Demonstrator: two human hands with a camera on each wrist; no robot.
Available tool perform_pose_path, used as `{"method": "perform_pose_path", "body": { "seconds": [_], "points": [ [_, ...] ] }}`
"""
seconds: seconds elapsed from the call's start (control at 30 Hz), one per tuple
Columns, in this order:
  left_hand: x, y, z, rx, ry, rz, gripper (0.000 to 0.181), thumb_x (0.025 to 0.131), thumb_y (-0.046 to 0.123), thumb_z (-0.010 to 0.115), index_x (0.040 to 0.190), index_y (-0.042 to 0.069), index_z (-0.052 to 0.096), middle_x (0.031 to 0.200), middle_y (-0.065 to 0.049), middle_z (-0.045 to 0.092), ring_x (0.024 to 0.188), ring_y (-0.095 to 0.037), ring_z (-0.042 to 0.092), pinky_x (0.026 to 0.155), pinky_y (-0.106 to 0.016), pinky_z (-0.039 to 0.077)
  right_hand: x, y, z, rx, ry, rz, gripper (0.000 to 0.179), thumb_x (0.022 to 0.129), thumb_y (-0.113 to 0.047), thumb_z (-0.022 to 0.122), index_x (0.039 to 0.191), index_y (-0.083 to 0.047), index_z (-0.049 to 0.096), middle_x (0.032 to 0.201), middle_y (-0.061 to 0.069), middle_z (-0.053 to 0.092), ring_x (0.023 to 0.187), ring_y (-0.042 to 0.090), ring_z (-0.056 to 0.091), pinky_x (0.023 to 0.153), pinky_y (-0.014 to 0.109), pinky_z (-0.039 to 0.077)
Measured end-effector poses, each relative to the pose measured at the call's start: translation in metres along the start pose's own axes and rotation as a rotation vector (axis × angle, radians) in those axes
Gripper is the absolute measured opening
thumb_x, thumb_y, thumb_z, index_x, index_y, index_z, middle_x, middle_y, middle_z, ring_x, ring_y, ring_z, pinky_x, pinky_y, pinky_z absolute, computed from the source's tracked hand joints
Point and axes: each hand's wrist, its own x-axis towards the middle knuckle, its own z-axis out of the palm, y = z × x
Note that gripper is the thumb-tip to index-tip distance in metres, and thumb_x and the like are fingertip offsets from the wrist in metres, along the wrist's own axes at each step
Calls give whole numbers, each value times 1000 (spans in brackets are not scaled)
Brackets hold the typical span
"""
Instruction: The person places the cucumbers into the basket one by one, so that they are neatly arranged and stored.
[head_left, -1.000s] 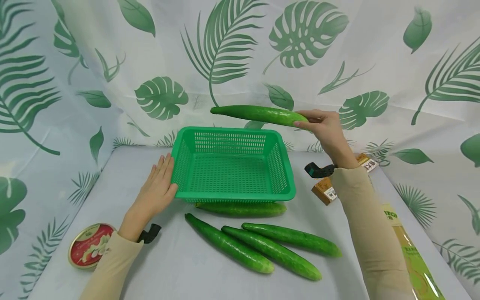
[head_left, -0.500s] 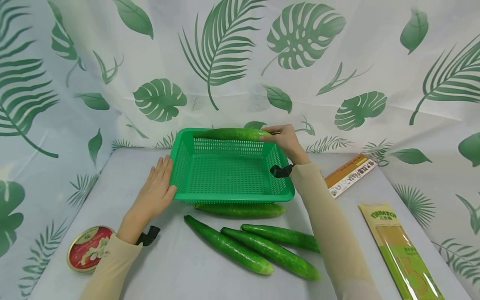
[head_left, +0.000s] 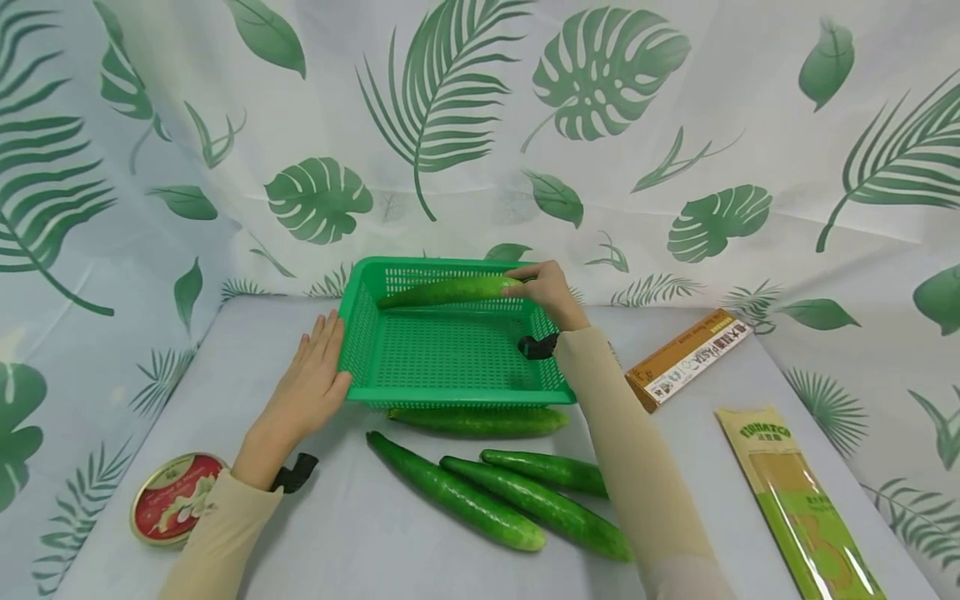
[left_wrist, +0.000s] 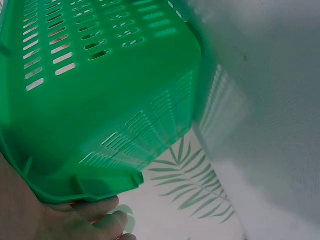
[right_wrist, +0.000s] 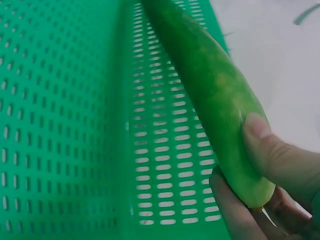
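My right hand (head_left: 551,293) grips a green cucumber (head_left: 442,291) by its right end, thumb on top in the right wrist view. That cucumber lies lengthwise inside the green plastic basket (head_left: 457,393), along the back wall, its left tip lower than the gripped end. My left hand (head_left: 306,379) rests with straight fingers against the basket's left side, right at the rim in the left wrist view. Another cucumber (head_left: 480,421) lies just in front of the basket. Several more cucumbers (head_left: 457,493) lie nearer, the rightmost partly hidden by my right sleeve.
A round red tin (head_left: 176,500) stands at the left, partly behind my left sleeve. To the right lie a brown and white pasta box (head_left: 690,358) and a green and yellow packet (head_left: 802,504). A leaf-patterned cloth (head_left: 465,125) hangs behind the basket.
My right hand has brought the cucumber left and down, from above the basket's back right into the basket. My left hand stays at the left side.
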Motion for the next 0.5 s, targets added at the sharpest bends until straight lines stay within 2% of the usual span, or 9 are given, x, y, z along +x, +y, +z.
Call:
{"method": "perform_pose_path", "body": {
  "seconds": [0.1, 0.2, 0.37, 0.5],
  "points": [
    [0, -1, 1, -11, -2, -6, 68, 97, 11, 36, 155, -9, 8, 164, -22, 1, 150, -36, -3, 119, -56, 5, 2, 3, 4, -18, 4, 28, 43, 87, -8, 75, 128, 1, 66, 144, 20, 50, 140, 37, 36, 112, 53, 33],
    [0, -1, 1, -17, 0, -11, 68, 96, 11, 35, 155, -9, 8, 164, -22, 1, 151, -36, -2, 119, -56, 5, 5, 6, 8, -66, 27, 32, 41, 87, -4, 74, 127, 3, 66, 136, 22, 56, 132, 38, 45, 107, 50, 41],
    [0, -1, 1, -13, 5, -14, 68, 96, 11, 35, 155, -9, 9, 164, -22, 3, 151, -36, -1, 119, -57, 7, 10, 11, 20, -268, 80, 51, 38, 84, 0, 76, 121, 2, 70, 126, 21, 65, 118, 37, 57, 96, 47, 50],
    [0, 0, 2, -16, 11, -13, 68, 96, 10, 36, 155, -9, 9, 163, -24, 5, 151, -37, 0, 119, -57, 7, 13, 15, 30, -410, 86, 91, 39, 82, 1, 77, 120, 2, 70, 123, 21, 65, 118, 38, 58, 96, 46, 51]
  ]
}}
